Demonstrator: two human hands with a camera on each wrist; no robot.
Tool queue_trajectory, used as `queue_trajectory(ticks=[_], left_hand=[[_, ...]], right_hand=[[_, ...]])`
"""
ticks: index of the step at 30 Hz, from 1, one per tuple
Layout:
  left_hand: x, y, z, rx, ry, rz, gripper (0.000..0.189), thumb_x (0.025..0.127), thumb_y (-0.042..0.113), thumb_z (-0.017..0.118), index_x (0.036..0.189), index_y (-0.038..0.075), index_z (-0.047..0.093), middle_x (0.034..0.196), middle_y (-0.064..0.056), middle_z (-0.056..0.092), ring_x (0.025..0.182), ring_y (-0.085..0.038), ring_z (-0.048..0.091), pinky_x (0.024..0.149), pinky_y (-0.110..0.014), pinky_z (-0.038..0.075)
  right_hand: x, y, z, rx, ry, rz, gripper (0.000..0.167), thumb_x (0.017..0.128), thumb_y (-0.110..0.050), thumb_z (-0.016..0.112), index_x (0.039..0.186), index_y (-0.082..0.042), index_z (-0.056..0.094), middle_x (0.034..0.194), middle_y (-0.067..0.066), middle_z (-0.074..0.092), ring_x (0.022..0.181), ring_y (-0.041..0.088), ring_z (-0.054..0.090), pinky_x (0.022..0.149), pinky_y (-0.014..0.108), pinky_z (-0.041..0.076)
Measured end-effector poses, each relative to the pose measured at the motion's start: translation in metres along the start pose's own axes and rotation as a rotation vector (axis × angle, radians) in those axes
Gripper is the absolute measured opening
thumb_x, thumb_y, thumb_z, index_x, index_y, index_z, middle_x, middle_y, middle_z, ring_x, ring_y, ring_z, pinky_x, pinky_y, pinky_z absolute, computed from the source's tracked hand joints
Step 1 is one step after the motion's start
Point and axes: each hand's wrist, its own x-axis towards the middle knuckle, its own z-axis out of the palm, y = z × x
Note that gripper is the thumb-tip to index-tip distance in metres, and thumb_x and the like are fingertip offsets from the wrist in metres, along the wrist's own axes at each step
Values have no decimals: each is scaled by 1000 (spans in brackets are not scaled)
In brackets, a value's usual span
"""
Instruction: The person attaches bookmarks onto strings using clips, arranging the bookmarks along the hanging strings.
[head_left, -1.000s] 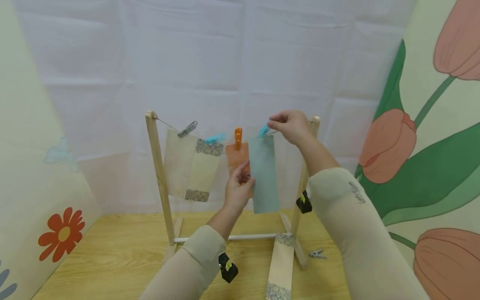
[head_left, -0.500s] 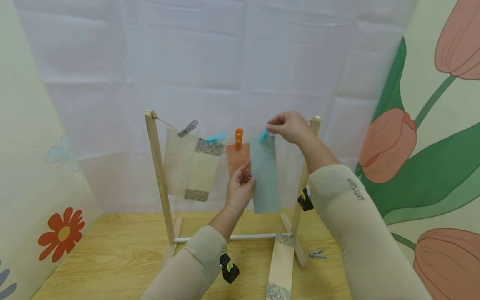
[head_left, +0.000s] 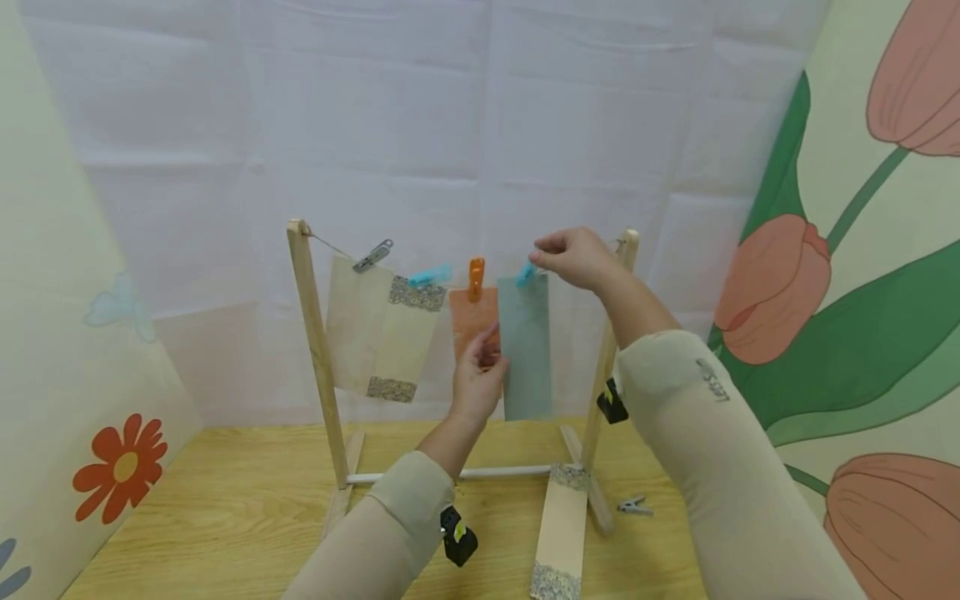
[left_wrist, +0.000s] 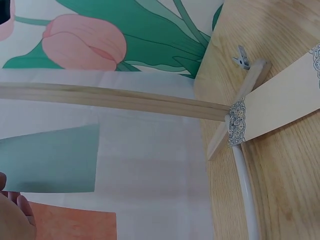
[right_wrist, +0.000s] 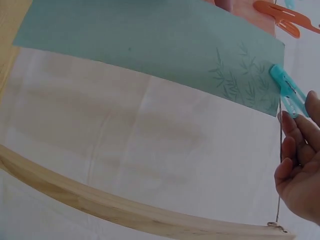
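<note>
A blue-green paper strip (head_left: 527,358) hangs from the string, a light blue clothespin (head_left: 525,275) at its top edge. A faint leaf drawing shows near that clip in the right wrist view. My right hand (head_left: 576,257) pinches the handles of this clothespin between thumb and fingers. My left hand (head_left: 477,379) holds the strip's left edge, the thumb over its front; the fingers partly cover an orange paper strip (head_left: 475,312). An orange clothespin (head_left: 476,279) clamps that orange strip to the string.
A wooden frame (head_left: 315,342) carries the string. At left hang a beige sheet (head_left: 356,325) with a grey clip (head_left: 373,256) and a lace-patterned strip (head_left: 408,337) with a blue clip (head_left: 431,276). Another patterned strip (head_left: 561,525) and a grey clip (head_left: 635,506) lie on the table (head_left: 225,517).
The blue-green strip has settled slightly, its lower edge now a little higher. My right hand has shifted slightly left and down at the clothespin. My left hand stays nearly still.
</note>
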Motion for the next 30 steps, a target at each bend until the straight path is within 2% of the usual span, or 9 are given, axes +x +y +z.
queue_trajectory(ticks=[6, 11, 14, 21, 30], left_hand=[[-1, -1, -1, -6, -18, -9, 58, 83, -9, 55, 140, -3, 47, 123, -25, 55, 104, -30, 53, 87, -24, 44], [-2, -1, -3, -1, -16, -13, 62, 82, -8, 57, 143, -2, 44, 131, -26, 51, 114, -38, 51, 100, -42, 45], [-3, 0, -4, -7, -13, -25, 63, 82, -7, 58, 143, -1, 44, 132, -26, 51, 117, -39, 51, 103, -49, 43], [-4, -4, -5, -3, -14, -32, 63, 82, -7, 59, 143, -1, 44, 131, -26, 52, 117, -39, 52, 103, -48, 44], [-5, -10, -8, 5, -10, -36, 63, 82, -6, 59, 143, 1, 44, 132, -25, 54, 116, -37, 52, 102, -44, 44]], right_hand=[[-2, 0, 3, -2, -6, 1, 53, 99, -35, 54, 145, -8, 47, 146, 16, 50, 134, 32, 47, 109, 46, 42], [0, 1, 4, -4, 9, 1, 54, 98, -34, 56, 145, -8, 47, 144, 17, 52, 133, 32, 48, 108, 45, 43], [1, 2, 4, 1, 26, -3, 54, 97, -32, 58, 144, -8, 47, 142, 17, 54, 130, 32, 51, 106, 45, 44], [-1, 9, 4, 47, 47, -11, 55, 95, -29, 61, 144, -7, 47, 139, 18, 56, 127, 32, 52, 105, 46, 45], [-7, 22, 4, 160, 97, -21, 57, 95, -29, 63, 144, -7, 47, 140, 18, 55, 124, 32, 53, 104, 46, 45]])
